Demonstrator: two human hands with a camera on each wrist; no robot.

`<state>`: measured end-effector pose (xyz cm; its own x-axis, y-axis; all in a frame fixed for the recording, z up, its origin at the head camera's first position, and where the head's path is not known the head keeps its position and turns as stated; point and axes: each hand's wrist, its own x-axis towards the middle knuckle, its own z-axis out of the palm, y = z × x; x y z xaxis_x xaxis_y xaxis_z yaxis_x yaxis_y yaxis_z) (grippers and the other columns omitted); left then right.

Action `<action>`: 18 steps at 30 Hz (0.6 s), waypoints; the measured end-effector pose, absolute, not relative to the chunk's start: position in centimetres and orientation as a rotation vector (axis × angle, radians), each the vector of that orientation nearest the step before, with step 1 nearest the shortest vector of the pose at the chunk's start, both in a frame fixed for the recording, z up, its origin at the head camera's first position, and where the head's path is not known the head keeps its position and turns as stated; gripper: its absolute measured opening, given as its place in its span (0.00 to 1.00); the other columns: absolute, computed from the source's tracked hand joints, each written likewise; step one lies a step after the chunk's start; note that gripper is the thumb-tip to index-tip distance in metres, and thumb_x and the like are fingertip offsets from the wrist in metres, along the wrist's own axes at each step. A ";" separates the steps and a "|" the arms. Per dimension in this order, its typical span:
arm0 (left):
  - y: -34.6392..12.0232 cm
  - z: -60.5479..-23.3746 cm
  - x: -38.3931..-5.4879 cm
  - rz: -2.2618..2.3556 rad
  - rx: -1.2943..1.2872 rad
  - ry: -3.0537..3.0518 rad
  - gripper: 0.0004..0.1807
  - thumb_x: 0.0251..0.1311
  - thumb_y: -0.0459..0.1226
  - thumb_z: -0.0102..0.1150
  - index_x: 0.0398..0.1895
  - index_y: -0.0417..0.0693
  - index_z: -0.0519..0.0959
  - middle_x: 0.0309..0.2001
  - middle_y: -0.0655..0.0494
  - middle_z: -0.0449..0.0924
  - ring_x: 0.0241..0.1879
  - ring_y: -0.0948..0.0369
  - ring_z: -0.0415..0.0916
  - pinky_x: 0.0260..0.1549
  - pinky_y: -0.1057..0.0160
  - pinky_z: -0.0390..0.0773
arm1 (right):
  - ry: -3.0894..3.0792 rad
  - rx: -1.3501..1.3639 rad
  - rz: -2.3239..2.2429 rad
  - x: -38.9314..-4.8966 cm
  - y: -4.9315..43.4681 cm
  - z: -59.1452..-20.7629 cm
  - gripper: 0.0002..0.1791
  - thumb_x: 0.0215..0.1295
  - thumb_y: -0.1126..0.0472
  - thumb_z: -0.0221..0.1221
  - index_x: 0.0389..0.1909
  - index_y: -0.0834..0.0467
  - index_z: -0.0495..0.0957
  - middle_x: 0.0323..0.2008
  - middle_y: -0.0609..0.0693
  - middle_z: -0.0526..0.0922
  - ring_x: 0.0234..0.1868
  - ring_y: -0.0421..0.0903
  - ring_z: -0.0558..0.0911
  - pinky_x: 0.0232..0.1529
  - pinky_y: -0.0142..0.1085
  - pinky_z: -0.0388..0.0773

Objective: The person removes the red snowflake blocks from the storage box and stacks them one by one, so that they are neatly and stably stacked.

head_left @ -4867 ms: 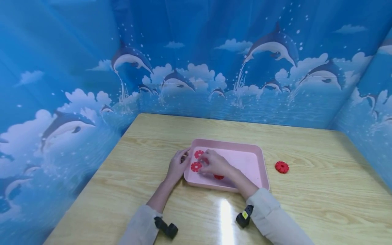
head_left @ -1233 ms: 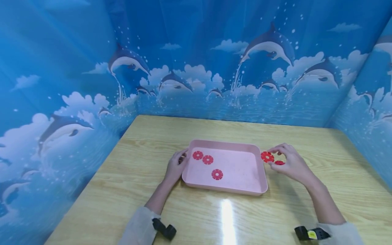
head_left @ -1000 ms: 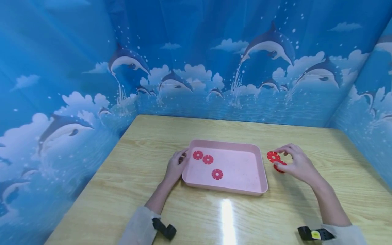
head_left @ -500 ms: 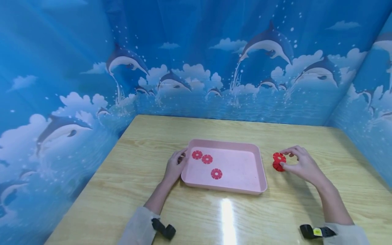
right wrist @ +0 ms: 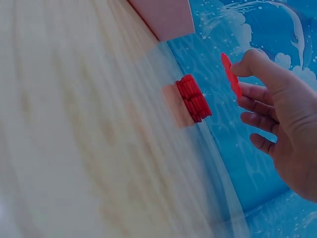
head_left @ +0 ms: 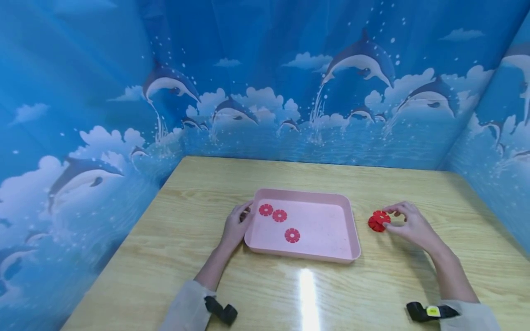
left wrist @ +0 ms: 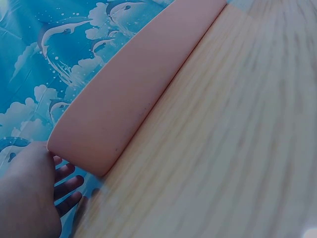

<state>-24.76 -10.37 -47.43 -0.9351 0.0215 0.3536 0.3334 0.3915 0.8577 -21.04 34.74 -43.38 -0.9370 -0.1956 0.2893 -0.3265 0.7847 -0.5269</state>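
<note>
With thumb and fingertips my right hand (head_left: 414, 227) pinches a flat red notched disc (right wrist: 231, 75), a toy interlocking piece with a hole in its middle. It is tilted above a short stack of matching red discs (right wrist: 193, 99) on the table, and a gap shows between them in the right wrist view. My left hand (head_left: 237, 225) rests against the left end of the pink tray (head_left: 304, 256). In the left wrist view its fingers (left wrist: 68, 187) are loosely bent beside the tray's corner. Several more red discs (head_left: 292, 236) lie flat inside the tray, toward its left half.
The light wooden table (head_left: 207, 184) carries the tray near its middle, with the disc stack just to the right. A blue curtain (head_left: 256, 69) printed with dolphins hangs behind and along both sides.
My right hand has gone from inside the tray out to the right with one disc from it, which now overlaps the stack in the head view. My left hand stays at the tray's end.
</note>
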 end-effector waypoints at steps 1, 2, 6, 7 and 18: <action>-10.4 -47.4 -24.8 -1.555 -0.312 -2.370 0.18 0.59 0.29 0.55 0.53 0.36 0.74 0.40 0.45 0.75 0.37 0.53 0.74 0.40 0.58 0.77 | -2.759 0.409 0.880 -21.0 34.8 -43.5 0.20 0.50 0.66 0.65 0.46 0.65 0.75 0.40 0.56 0.70 0.39 0.51 0.67 0.31 0.39 0.64; -10.4 -47.5 -24.8 -1.556 -0.306 -2.371 0.18 0.59 0.29 0.55 0.53 0.36 0.74 0.40 0.45 0.75 0.37 0.53 0.74 0.40 0.58 0.77 | -2.761 0.411 0.883 -21.0 34.8 -43.5 0.20 0.50 0.66 0.65 0.46 0.65 0.75 0.40 0.56 0.70 0.39 0.51 0.67 0.31 0.39 0.64; -10.4 -47.5 -24.8 -1.552 -0.301 -2.379 0.18 0.59 0.29 0.55 0.53 0.36 0.74 0.40 0.46 0.75 0.37 0.53 0.74 0.40 0.58 0.77 | -2.761 0.413 0.894 -21.1 35.0 -43.9 0.20 0.49 0.66 0.66 0.45 0.65 0.76 0.39 0.56 0.71 0.38 0.50 0.67 0.31 0.37 0.66; -10.4 -47.5 -24.7 -1.555 -0.299 -2.379 0.18 0.59 0.29 0.55 0.53 0.36 0.74 0.40 0.46 0.75 0.37 0.54 0.74 0.40 0.58 0.77 | -2.758 0.414 0.896 -21.1 35.1 -44.1 0.20 0.49 0.67 0.66 0.45 0.66 0.76 0.39 0.56 0.71 0.38 0.50 0.67 0.31 0.36 0.66; -10.4 -47.6 -24.8 -1.553 -0.305 -2.376 0.18 0.59 0.29 0.56 0.53 0.37 0.75 0.40 0.46 0.75 0.37 0.53 0.74 0.40 0.58 0.77 | -2.758 0.429 0.909 -21.5 35.4 -45.2 0.20 0.50 0.66 0.66 0.45 0.65 0.76 0.40 0.55 0.71 0.38 0.48 0.67 0.31 0.34 0.68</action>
<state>-24.83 -10.41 -47.58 -0.9368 0.0205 0.3494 0.3282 0.3978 0.8567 -21.51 35.42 -45.16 -0.9366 -0.2080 0.2819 -0.3348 0.7679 -0.5461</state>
